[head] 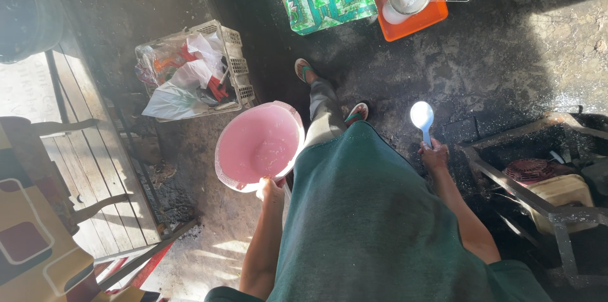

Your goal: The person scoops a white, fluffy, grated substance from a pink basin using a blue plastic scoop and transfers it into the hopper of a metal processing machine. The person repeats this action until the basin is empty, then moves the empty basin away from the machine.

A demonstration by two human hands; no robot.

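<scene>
Closest to us hangs our green apron (373, 226), with both forearms reaching out past it. Our left hand (271, 188) has its fingers closed on the rim of a pink basin (258, 145), which we hold over the dark floor (494, 67) with pale liquid pooled inside. Our right hand (434, 155) grips the handle of a white ladle (422, 118), scoop up and bright in the sun. We carry the basin by 1 edge only, so it could tip and spill toward our feet; wet concrete under 2 sandals (356, 112) would then be slippery. A crate of plastic bags (190, 74) sits close by on the left.
</scene>
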